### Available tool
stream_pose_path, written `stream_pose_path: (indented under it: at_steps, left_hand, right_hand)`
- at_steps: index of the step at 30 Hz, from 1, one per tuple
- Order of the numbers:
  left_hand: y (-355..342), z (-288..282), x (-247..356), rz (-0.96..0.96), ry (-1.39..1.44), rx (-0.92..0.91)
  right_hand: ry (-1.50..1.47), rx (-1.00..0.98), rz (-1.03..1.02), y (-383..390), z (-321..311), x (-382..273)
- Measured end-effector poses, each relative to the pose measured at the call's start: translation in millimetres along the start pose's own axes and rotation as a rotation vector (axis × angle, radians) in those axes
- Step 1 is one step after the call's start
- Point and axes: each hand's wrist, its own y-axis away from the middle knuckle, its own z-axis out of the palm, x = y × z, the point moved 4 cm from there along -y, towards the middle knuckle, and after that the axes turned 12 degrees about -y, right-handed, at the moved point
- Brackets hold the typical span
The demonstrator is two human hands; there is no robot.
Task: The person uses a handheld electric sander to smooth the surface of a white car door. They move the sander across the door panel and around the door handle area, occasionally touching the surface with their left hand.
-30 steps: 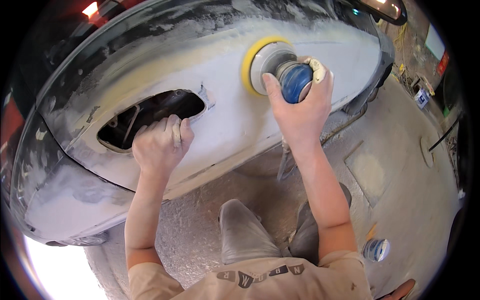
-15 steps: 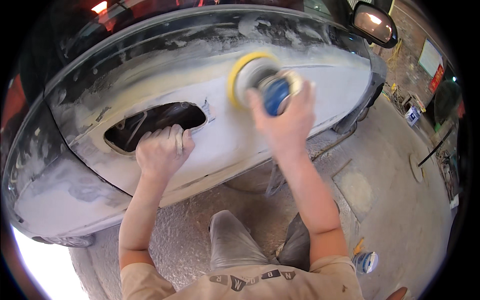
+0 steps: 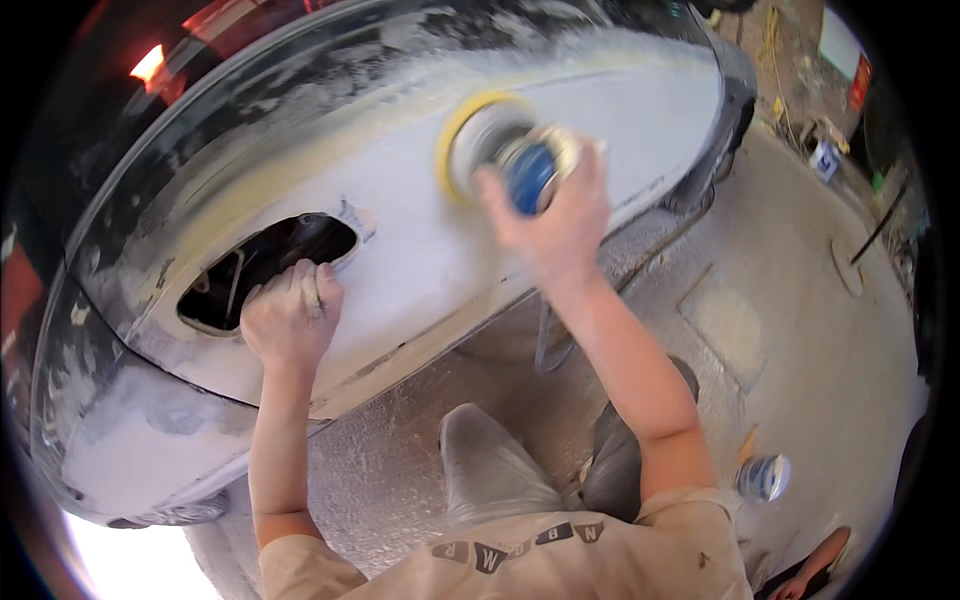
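A car door (image 3: pixel 410 285), patchy with white, yellowish and dark areas, spans the view in front of me. My right hand (image 3: pixel 560 228) is wrapped round a power sander (image 3: pixel 530 178) with a blue body, grey housing and yellow-edged round pad. The pad lies against the upper middle of the door, and the hand and tool are slightly blurred. Dusty fingers of my left hand (image 3: pixel 290 315) curl over the lower rim of an oblong hole (image 3: pixel 265 262) in the panel. The fingertips are hidden inside.
A hose (image 3: pixel 665 240) runs along the floor below the door. A blue-and-white can (image 3: pixel 763 477) stands to my right. At the lower right edge another person's forearm (image 3: pixel 822 565) shows. Farther off, a blue-and-white container (image 3: pixel 825 160) sits among clutter by the wall.
The view has shifted and turned, so the door sits differently in it. My right hand still holds the sander on the panel; my left keeps the hole's rim. Another person's forearm shows more.
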Motion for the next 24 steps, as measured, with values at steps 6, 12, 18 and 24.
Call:
stream_pose_path:
  at_steps: [6,12,18,24]
  left_hand:
    - [-0.2,4.4,5.5,0.001,-0.044,-0.028]
    - [0.6,2.7,3.8,-0.010,-0.054,-0.010]
    - [9.4,8.3,-3.7,-0.018,-0.045,-0.108]
    - [2.0,5.5,7.6,-0.011,-0.046,-0.014]
  right_hand:
    - [-0.091,-0.023,0.116,84.0,-19.5,78.8]
    - [-0.151,0.245,0.347,31.3,-26.8,94.2]
    - [-0.031,-0.047,-0.159,92.8,-9.7,71.5]
    - [0.034,0.345,0.420,51.6,-53.8,169.4]
